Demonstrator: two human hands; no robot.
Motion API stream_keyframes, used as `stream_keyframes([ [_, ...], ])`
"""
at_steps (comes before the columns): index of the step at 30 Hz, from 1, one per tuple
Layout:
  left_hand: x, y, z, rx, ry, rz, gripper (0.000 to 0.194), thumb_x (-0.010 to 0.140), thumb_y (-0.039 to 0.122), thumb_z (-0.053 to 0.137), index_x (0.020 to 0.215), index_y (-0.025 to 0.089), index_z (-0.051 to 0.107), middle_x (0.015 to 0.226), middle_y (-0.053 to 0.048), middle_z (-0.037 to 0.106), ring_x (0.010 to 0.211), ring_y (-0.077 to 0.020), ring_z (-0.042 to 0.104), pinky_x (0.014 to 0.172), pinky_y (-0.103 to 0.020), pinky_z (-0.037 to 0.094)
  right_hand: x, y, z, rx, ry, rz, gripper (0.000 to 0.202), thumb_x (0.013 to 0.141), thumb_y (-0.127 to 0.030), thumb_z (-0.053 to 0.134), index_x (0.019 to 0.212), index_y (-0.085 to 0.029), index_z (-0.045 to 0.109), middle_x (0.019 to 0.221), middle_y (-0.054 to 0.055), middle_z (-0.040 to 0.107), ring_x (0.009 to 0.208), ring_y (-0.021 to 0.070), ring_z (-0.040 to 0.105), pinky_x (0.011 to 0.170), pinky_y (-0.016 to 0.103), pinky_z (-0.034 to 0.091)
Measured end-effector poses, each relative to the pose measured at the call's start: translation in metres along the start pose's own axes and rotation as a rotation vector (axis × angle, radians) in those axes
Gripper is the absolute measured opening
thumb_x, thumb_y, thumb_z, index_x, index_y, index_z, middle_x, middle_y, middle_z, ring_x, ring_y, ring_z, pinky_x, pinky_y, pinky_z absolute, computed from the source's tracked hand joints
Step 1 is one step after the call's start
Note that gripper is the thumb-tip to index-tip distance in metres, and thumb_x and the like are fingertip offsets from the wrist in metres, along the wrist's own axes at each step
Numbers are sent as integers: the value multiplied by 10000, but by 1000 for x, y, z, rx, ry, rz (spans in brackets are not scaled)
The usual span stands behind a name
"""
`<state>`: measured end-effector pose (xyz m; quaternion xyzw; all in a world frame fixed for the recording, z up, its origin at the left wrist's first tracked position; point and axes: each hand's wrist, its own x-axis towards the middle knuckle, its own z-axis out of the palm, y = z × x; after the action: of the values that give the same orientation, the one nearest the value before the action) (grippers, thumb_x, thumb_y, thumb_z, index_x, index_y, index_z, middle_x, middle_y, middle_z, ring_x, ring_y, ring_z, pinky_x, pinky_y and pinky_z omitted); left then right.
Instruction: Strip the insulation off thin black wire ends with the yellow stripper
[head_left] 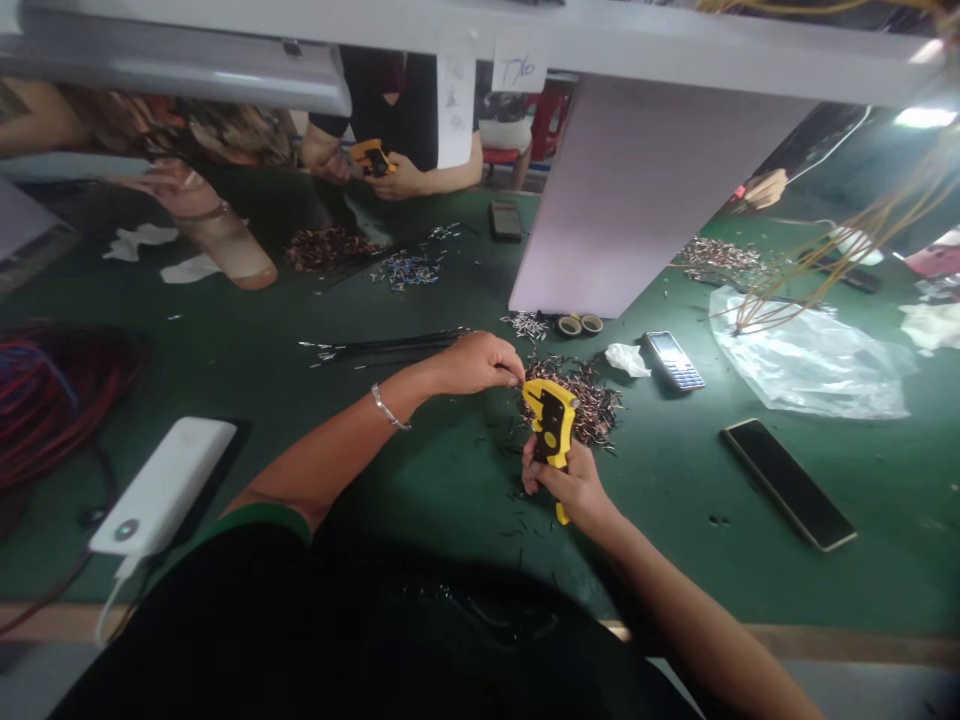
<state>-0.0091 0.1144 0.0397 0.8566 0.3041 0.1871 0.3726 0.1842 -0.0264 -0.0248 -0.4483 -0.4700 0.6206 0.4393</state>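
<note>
L arm's stretched fwd over the worktop (427, 450), L hand (476, 362) held palm-down right at the nose of the yellow-&-black hand tool (556, 422); its fingers are pinched tog., tho what's gripped there, if anything, can't be told. R forearm's angled in from lower R, and the tool's handle is clasped in R hand (577, 485), fingers curled round it, nose pointed away. The tool's held in front of a pile of copper & dark bits (596, 400); black wires (375, 348) are laid beyond L wrist.
</note>
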Motion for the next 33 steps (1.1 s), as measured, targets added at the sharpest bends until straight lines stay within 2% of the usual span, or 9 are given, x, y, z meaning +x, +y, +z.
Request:
stream_keyframes([
  [6,3,-9,-2,-24,14,-4,155,768,204,633,799,206,785,790,-36,741,739,-147,655,714,-281,472,0,2,2,-16,21,-12,176,692,-228,692,818,-190,574,574,-50,570,435,115,531,459,271,438],
  [15,7,-17,5,-71,57,-79,212,776,280,606,820,162,776,674,-32,707,589,-113,584,600,-260,430,2,7,4,19,83,-22,143,675,-195,636,798,-194,565,546,-63,551,400,104,506,419,255,424],
  [22,10,-21,11,-88,81,-92,210,757,266,606,816,154,774,622,-19,689,544,-98,539,570,-252,401,5,5,5,64,111,-17,164,656,-196,640,792,-198,547,551,-75,548,384,90,497,394,248,437],
  [27,13,-27,14,-55,145,-140,191,744,247,609,776,159,775,590,-14,680,535,-102,538,562,-256,393,11,10,7,128,97,13,187,637,-171,614,787,-216,513,434,-114,480,323,80,411,339,222,382],
  [29,13,-28,14,-59,111,-121,182,738,237,608,770,169,774,580,-6,678,541,-102,544,572,-254,399,12,12,7,143,112,9,186,648,-166,612,803,-213,520,429,-113,490,321,81,414,342,222,382],
  [33,12,-24,14,-37,145,-144,190,731,225,599,770,166,776,579,-16,681,533,-107,543,571,-268,398,11,14,3,166,75,7,187,649,-167,637,807,-201,543,449,-96,522,337,94,445,351,234,388],
])
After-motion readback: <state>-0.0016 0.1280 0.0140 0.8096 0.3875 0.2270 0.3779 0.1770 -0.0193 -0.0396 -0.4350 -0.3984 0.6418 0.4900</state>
